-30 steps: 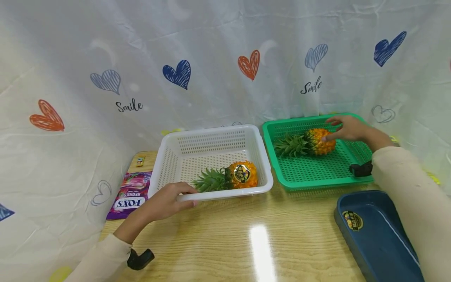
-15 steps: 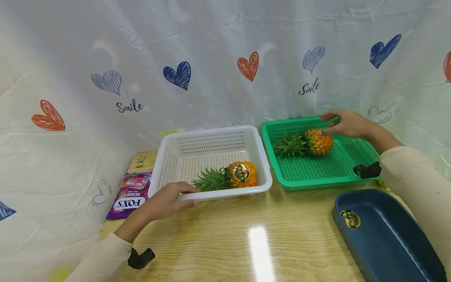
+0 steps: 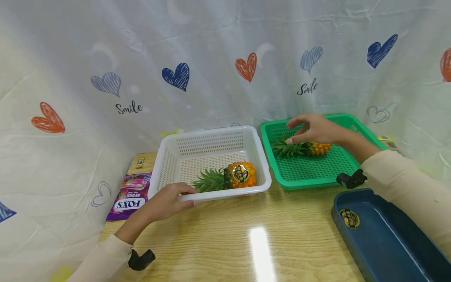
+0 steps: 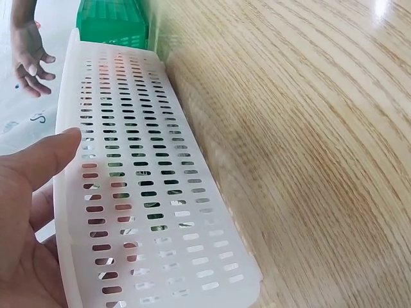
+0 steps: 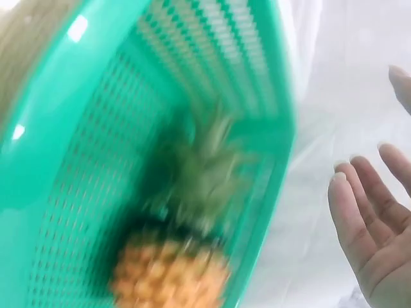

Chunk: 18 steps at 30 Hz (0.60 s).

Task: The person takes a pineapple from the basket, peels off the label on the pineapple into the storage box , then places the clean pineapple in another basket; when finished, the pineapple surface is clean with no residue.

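My left hand [image 3: 170, 201] grips the front rim of a white slotted basket [image 3: 229, 193], thumb [image 4: 48, 157] on the outside and fingers over the inner side. A pineapple [image 3: 242, 174] with a black and gold sticker lies on its side in that basket, crown to the left. Over the left part of a green basket [image 3: 310, 183] hovers my right hand [image 3: 315, 129], fingers apart and holding nothing. Below it another pineapple [image 3: 320, 148] lies in the green basket, partly hidden by the hand in the head view; the right wrist view shows its blurred crown [image 5: 205, 170].
A dark blue tray [image 3: 380, 235] with a similar sticker stands at the front right. Left of the white basket lie a purple candy bag [image 3: 130, 196] and a small yellow packet [image 3: 139, 163]. A curtain printed with hearts [image 3: 211, 102] hangs behind the wooden table [image 3: 211, 243].
My right hand has moved left within the green basket's area, from over the pineapple's fruit to over its crown. My left hand stays on the white basket's rim.
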Motion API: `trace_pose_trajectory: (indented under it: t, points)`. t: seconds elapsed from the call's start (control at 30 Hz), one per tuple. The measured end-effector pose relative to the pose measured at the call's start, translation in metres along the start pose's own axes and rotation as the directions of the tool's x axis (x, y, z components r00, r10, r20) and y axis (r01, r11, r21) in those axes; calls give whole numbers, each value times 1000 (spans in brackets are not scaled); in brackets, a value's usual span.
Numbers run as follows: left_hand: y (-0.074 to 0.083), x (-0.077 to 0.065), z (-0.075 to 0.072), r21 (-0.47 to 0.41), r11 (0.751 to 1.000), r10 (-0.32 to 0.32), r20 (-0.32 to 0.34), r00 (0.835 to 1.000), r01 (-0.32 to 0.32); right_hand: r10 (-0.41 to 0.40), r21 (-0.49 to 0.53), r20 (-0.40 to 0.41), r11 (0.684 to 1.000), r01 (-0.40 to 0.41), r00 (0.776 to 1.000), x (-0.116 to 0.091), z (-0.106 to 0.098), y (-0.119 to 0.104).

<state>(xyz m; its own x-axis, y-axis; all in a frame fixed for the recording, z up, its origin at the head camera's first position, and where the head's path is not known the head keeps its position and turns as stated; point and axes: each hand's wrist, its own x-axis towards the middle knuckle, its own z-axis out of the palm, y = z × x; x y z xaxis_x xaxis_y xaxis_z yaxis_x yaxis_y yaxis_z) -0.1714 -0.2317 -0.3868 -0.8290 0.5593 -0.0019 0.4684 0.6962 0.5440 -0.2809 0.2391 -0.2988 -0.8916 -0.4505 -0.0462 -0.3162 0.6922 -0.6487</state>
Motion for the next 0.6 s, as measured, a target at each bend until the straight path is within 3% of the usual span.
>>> trace_pose_trajectory:
  t: [0.17,0.37,0.5,0.6]
  points:
    - [1,0,0,-1,1000,-23,5,1000,23,-79,31,66,997,77,995,8,19,-24]
    - [0,-4,-3,-62,995,-72,5,997,72,-141,55,141,989,134,980,18,38,-47]
    - [-2,-10,-9,-75,992,-106,-91,990,99,-168,32,162,986,165,972,25,44,-59]
    - [-6,-15,-15,-64,991,-125,-191,974,115,-188,22,178,982,187,966,29,48,-67]
